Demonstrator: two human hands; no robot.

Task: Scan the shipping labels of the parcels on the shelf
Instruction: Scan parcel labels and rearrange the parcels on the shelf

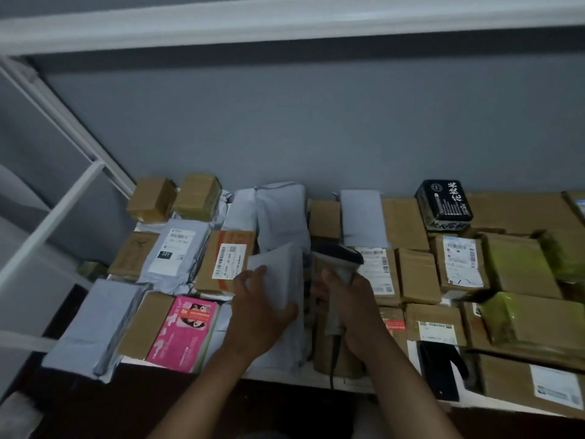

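At shelf (304,380) front edge, mid-row | my left hand (258,315) grips grey mailer (278,280), tilted up off the parcels | just right of mailer, my right hand (351,307) is wrapped round scanner (338,264) handle | boxes crowd both sides of mailer | 1 black box (443,205) far right, by the wall

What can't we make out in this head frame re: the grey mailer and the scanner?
- Grey mailer: no label shows on its upper face, and the left hand covers part of it.
- Scanner: its window faces away; the right hand wraps its handle.
- Label text on the brown box: mostly too small to read.
- Right-edge boxes: cropped by the frame.
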